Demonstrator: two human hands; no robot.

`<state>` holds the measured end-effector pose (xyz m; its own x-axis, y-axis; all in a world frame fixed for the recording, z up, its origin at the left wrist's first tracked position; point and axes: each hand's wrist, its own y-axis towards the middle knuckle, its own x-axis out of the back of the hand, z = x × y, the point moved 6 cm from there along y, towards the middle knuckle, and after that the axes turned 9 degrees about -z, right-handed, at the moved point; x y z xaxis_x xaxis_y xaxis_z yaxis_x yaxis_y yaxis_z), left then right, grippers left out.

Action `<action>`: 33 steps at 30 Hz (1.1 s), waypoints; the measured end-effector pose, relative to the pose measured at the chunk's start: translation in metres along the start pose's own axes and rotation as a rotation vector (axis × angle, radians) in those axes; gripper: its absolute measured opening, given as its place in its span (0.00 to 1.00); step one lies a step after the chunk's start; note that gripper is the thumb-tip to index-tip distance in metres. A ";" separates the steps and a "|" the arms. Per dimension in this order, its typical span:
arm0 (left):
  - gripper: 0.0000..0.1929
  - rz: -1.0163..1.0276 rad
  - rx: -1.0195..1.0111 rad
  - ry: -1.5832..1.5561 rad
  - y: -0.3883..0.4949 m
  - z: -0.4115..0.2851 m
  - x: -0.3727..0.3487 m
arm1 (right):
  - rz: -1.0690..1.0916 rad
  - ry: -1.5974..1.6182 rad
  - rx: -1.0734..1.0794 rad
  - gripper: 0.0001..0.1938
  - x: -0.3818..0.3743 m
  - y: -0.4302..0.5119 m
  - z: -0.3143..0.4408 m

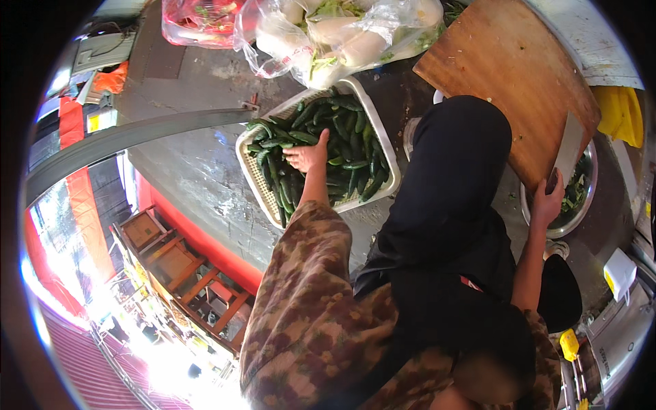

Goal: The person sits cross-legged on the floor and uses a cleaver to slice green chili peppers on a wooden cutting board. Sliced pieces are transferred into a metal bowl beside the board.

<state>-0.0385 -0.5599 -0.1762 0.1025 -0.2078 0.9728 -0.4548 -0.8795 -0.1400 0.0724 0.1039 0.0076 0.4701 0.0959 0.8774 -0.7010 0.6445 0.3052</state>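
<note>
My left hand [310,154] reaches into a white plastic basket [393,179], its thumb and fingers apart over the heap of dark green cucumbers [353,123]. The fingertips come down among the cucumbers, and their contact is partly hidden. A cleaver [570,136] is in my right hand [548,202], gripped by its dark handle. Its broad blade lies along the near right edge of a wooden cutting board [502,66]. Below that edge, a metal bowl [589,200] holds green vegetable scraps [570,200], partly covered by the board and my hand.
Beyond the basket lies a clear plastic bag of white radishes [353,43], beside a red plastic bag [200,23]. A metal bar [154,130] crosses at left. Wooden stools [189,277] stand lower left. Something yellow [620,115] hangs at right.
</note>
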 end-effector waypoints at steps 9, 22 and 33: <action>0.47 0.006 -0.203 0.123 -0.028 -0.006 0.040 | -0.011 -0.017 0.000 0.25 0.001 0.001 -0.001; 0.54 -0.036 -1.274 0.108 0.000 -0.130 0.033 | -0.038 0.248 -0.092 0.27 -0.022 -0.011 -0.021; 0.41 0.042 -1.223 0.869 0.014 -0.165 -0.017 | -0.192 0.137 -0.129 0.23 0.013 -0.001 0.021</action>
<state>-0.1930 -0.4983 -0.1644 -0.2719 0.4747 0.8371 -0.9273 0.1032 -0.3598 0.0680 0.0882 0.0261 0.6624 0.0590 0.7468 -0.5220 0.7514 0.4036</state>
